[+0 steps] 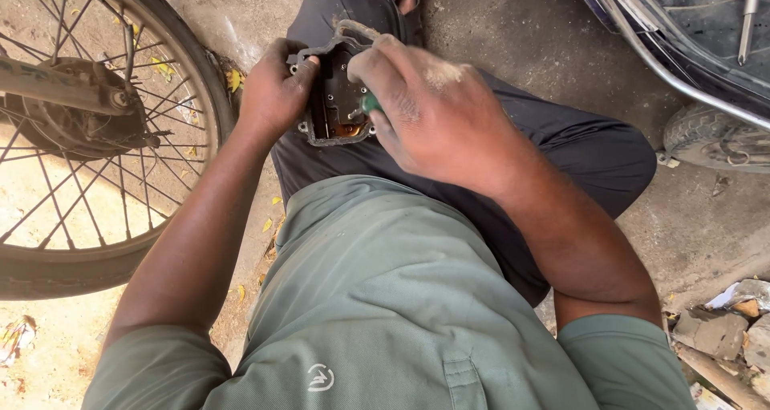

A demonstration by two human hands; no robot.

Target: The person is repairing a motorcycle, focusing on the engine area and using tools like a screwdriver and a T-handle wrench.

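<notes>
While one left hand (277, 89) grips one engine cover (335, 105), right hand (425, 109) clasps one green-handled tool (370, 103).

Both my arms reach forward, elbows bent, forearms converging over my lap. My left hand (275, 89) is curled tight in a grip, knuckles up. My right hand (429, 109) is arched over, fingers pinched downward, wrist cocked.
</notes>
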